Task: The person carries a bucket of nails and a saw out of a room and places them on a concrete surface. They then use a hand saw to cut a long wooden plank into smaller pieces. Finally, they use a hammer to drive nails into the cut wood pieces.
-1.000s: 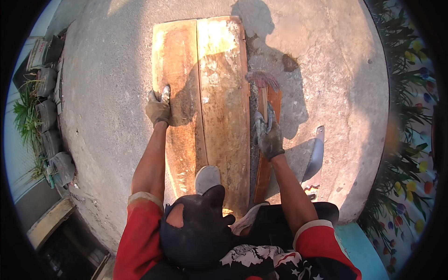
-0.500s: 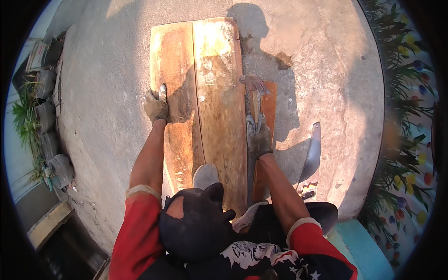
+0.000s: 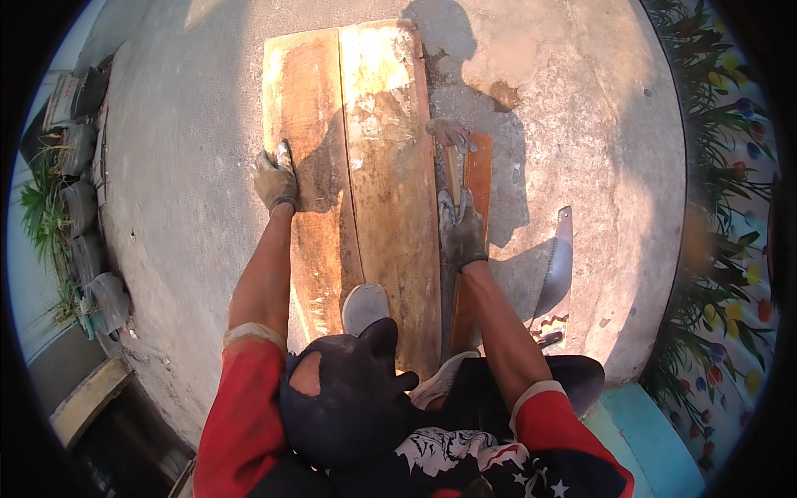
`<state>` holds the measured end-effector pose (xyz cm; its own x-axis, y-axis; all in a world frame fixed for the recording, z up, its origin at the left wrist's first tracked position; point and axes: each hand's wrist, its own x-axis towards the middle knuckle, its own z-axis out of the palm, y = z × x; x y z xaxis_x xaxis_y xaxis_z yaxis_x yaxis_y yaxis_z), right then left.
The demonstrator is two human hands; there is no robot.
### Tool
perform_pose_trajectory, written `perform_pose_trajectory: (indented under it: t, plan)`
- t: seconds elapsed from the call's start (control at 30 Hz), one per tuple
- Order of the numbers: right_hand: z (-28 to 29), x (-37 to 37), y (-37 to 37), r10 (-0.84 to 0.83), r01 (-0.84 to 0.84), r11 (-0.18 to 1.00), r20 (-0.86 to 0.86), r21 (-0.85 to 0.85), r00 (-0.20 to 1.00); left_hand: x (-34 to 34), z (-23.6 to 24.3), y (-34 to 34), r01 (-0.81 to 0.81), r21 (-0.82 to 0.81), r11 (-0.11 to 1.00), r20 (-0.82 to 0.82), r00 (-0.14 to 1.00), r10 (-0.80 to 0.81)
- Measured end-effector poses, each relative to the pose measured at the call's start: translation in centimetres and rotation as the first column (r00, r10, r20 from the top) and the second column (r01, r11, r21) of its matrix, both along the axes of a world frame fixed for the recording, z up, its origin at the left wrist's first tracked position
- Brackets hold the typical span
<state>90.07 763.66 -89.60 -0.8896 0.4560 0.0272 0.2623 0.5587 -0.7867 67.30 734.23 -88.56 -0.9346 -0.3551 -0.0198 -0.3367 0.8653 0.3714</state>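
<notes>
Two long, worn wooden boards lie side by side on the ground: the left board [image 3: 311, 108] and the right board [image 3: 394, 195]. At the left board's outer edge is my gloved left hand [image 3: 275, 179], its thumb on the top face and its fingers closed over the side. Just right of the boards, my gloved right hand [image 3: 465, 232] is wrapped round the wooden handle of a hammer [image 3: 452, 170], whose head points away from me. Under the hammer and my right hand lies a narrow reddish-brown plank [image 3: 479, 170], partly hidden. My shoe [image 3: 365, 307] rests on the boards.
A handsaw [image 3: 558, 270] lies on the concrete ground [image 3: 606, 166] to the right. Potted plants in dark bags [image 3: 80, 203] line the left side. A flower-patterned wall [image 3: 730, 315] runs along the right, above a turquoise ledge [image 3: 643, 427].
The boards sit slightly higher in the picture, as do both hands and the saw. My grip on the board edge and the hammer looks the same.
</notes>
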Motion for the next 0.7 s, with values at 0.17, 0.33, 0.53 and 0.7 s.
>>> perform_pose_trajectory:
  t: [0.17,0.33,0.53,0.7]
  plan:
    - [12.1,-3.0,0.8,-0.146,0.035,0.949,-0.342,-0.312,0.928,0.9,0.0,-1.3,-0.028,0.001,1.000,0.050,0.998,0.028]
    - [4.1,0.5,0.8,0.035,0.015,0.977,-0.228,0.215,0.973,0.9,-0.2,0.7,0.010,0.019,1.000,0.018,1.000,-0.011]
    - [10.4,-1.8,-0.4,-0.070,0.005,0.970,-0.256,-0.244,0.964,1.1,-0.6,-0.9,0.011,-0.001,1.000,-0.042,0.999,-0.011]
    - [1.3,1.6,-0.1,0.101,-0.102,0.995,0.048,0.010,0.994,0.4,-1.0,-0.7,0.007,0.011,1.000,0.019,1.000,-0.008]
